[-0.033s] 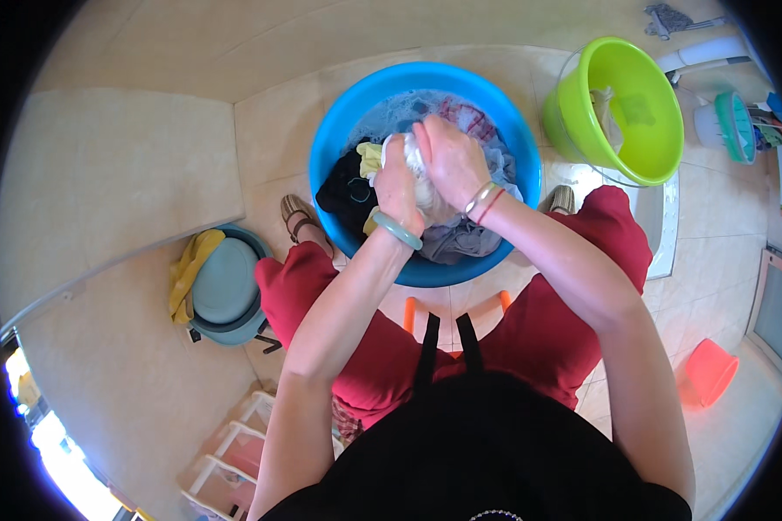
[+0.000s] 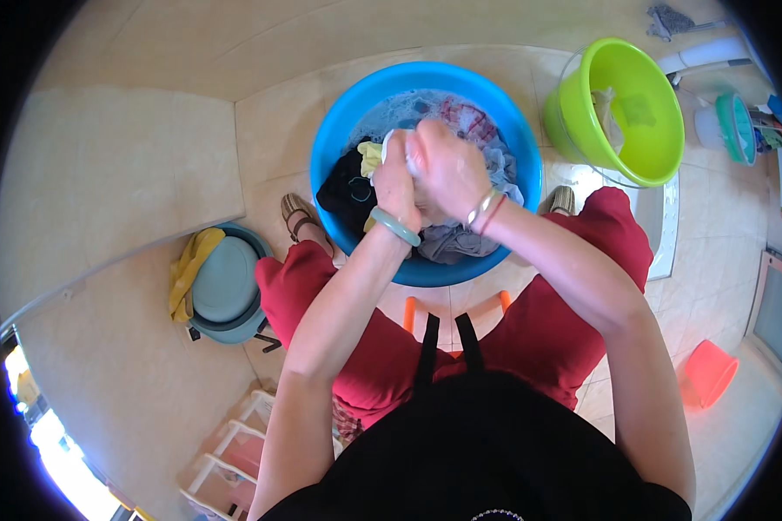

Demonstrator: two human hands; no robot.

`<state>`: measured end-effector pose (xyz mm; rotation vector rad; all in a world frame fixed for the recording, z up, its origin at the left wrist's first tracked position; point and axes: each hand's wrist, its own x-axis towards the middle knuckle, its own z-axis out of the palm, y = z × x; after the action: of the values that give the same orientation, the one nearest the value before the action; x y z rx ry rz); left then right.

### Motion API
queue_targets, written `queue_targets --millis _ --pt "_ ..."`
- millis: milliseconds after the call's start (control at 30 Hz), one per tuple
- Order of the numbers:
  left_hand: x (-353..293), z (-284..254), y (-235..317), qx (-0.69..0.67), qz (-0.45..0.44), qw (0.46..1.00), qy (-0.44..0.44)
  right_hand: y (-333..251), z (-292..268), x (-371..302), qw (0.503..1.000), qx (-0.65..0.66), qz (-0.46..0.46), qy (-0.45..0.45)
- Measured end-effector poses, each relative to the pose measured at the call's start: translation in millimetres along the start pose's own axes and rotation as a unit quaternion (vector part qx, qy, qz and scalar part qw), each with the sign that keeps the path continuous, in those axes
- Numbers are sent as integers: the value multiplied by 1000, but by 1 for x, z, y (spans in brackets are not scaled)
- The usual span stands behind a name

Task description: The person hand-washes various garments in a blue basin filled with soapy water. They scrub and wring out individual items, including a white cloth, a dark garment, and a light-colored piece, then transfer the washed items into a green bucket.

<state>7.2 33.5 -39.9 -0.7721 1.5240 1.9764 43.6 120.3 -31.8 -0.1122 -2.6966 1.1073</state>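
Observation:
Both hands work over a large blue tub (image 2: 326, 130) between my feet. My left hand (image 2: 397, 189), with a pale green bangle at the wrist, is closed around a bunched white cloth (image 2: 388, 141). Pressed against it, my right hand (image 2: 452, 169) grips the same cloth and hides most of it. Around the hands lie a black garment (image 2: 347, 193), a pale yellow cloth (image 2: 370, 157), a grey garment (image 2: 462, 242) and a red-and-white patterned cloth (image 2: 467, 117). Suds and water (image 2: 389, 113) show at the tub's far side.
A lime-green bucket (image 2: 582, 95) with a wire handle stands at the far right, holding some cloth. Left of me are stacked blue-grey basins (image 2: 226, 278) with a yellow cloth (image 2: 189, 273) over them. A coral bucket (image 2: 711, 373) is at right, a white rack (image 2: 235, 443) lower left.
My right hand has rolled forward and its fingers have closed over the white cloth, so less of the cloth shows. My left hand has barely shifted.

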Motion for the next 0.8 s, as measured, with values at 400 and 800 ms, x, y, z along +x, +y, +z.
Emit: queue_targets --millis 400,800 --pt "-12 12 -16 -30 -4 999 -32 86 11 17 986 34 160 -13" --pt "-3 -27 26 547 503 655 -133 36 -41 26 925 335 58 -168"
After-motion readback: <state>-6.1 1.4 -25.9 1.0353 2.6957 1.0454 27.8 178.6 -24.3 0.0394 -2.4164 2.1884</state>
